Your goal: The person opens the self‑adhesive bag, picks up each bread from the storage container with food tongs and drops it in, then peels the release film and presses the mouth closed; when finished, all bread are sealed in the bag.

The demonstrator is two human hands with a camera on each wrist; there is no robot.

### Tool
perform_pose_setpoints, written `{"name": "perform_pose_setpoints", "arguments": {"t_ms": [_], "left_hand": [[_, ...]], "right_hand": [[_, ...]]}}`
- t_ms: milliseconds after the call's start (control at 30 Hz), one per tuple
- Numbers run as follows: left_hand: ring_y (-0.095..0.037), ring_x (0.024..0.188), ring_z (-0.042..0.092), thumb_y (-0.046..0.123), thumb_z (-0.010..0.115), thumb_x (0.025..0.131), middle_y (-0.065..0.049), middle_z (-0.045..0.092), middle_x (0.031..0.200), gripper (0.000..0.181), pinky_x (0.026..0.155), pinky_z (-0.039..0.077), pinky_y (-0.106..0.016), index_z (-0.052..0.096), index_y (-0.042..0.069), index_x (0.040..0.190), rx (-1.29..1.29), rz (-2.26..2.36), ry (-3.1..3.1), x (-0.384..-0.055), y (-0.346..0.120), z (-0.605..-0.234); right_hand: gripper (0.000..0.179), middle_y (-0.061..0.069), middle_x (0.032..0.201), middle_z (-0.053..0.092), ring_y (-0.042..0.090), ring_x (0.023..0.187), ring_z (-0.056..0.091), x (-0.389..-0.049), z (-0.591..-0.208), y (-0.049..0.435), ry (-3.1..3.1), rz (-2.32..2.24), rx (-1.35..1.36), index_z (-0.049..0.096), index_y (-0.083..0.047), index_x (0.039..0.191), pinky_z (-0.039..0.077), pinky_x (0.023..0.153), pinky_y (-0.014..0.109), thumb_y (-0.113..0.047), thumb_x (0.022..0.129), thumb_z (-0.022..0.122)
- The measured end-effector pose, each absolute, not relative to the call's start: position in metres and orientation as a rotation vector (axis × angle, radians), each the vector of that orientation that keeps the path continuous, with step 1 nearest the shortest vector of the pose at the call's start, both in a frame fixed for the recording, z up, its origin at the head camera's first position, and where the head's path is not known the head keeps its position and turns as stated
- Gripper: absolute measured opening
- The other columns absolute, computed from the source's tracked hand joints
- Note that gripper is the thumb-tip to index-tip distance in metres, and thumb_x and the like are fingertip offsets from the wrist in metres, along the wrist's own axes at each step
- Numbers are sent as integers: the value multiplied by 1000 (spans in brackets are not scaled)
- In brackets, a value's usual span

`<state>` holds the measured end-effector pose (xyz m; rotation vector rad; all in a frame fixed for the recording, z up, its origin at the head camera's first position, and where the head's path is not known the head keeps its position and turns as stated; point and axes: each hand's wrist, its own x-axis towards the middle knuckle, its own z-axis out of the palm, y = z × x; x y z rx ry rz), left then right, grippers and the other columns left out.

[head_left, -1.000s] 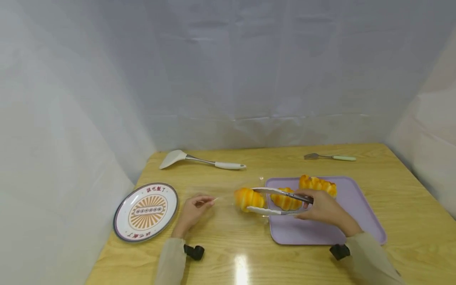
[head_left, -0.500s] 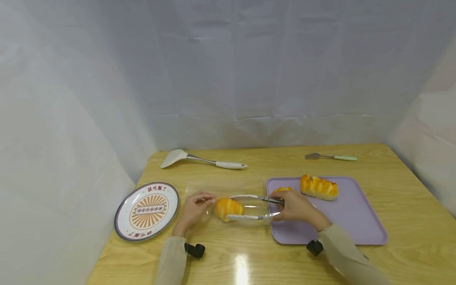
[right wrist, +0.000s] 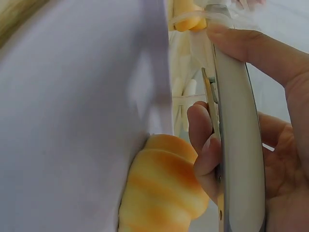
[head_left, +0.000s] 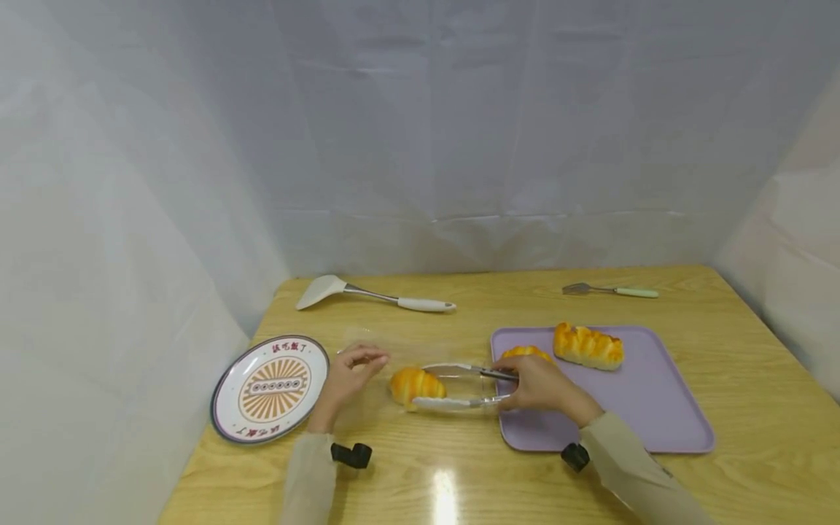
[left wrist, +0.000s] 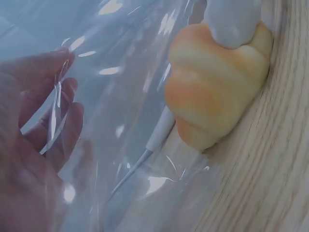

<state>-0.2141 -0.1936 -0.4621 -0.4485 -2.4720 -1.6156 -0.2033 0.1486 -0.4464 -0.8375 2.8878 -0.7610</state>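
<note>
A clear plastic bag [head_left: 380,343] lies across the middle of the table, its open end towards the tray. My left hand [head_left: 349,378] is at its left end, fingers bent with a fold of the film between them in the left wrist view. My right hand [head_left: 543,385] grips metal tongs [right wrist: 239,145] by the handles. The white tips of the tongs [head_left: 438,402] reach into the bag and hold a croissant-shaped bread roll [head_left: 416,385]. Film overlaps this roll [left wrist: 212,87] in the left wrist view. A second roll [right wrist: 164,188] sits on the tray below my right hand.
The purple tray [head_left: 630,408] at the right also bears a longer braided loaf [head_left: 587,347]. A patterned plate [head_left: 269,390] stands at the left. Behind lie a white turner [head_left: 374,295] and a fork [head_left: 609,290]. Sheeting [head_left: 459,146] rises at the table's back edge.
My right hand has moved left with the tongs, taking the bread roll from near the tray into the bag. Lately my left hand has shifted slightly left and away from the roll.
</note>
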Motion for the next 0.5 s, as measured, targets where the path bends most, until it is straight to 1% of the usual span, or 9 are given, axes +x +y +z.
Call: {"name": "perform_pose_setpoints", "arguments": {"t_ms": [100,167,233,300,367,433,500], "left_hand": [[5,93,55,4,68,89,-16,67,101,16,91,49,-20,72,-7,100,-453,-1645,-2460,-215,-192,-462],[4,93,56,5,69,89,-15,68,101,15,90,49,-20,73,-4,100,-441,-1647,-2467,-216,-191,-463],[3,93,56,6,70,88,-17,67,101,15,88,50,-20,74,-3,100,-449,-1650,-2474,-216,-190,-466],[3,93,56,7,71,87,-16,67,100,15,88,51,-21,75,-2,100,-452,-1643,-2486,-217,-189,-469],[2,93,56,7,72,87,-16,68,99,15,88,50,-21,75,-1,99,-472,-1616,-2493,-217,-188,-470],[1,93,56,7,72,86,-14,69,98,14,90,50,-21,75,0,98,-478,-1599,-2494,-217,-186,-471],[1,93,56,8,73,86,-13,69,98,14,90,49,-21,76,1,97,-470,-1580,-2494,-216,-184,-470]], "right_hand": [[58,8,109,71,21,95,61,-203,-446,149,2896,-767,-814,71,-6,112,48,84,40,-31,62,90],[59,8,109,71,20,94,60,-203,-447,148,2895,-786,-798,71,-7,113,48,82,38,-31,63,90],[61,7,107,71,17,91,59,-203,-447,147,2882,-815,-785,70,-6,115,47,79,34,-33,63,90],[63,6,105,71,13,86,56,-203,-447,144,2871,-843,-780,69,-6,116,45,73,29,-34,64,89],[62,5,98,71,9,76,53,-204,-446,140,2844,-881,-785,69,-6,117,42,66,25,-34,65,89],[61,4,90,69,7,68,50,-206,-445,136,2811,-921,-796,68,-5,118,41,60,22,-32,67,88],[60,5,87,68,5,62,47,-209,-445,131,2780,-962,-817,68,-4,118,40,56,20,-29,68,88]]}}
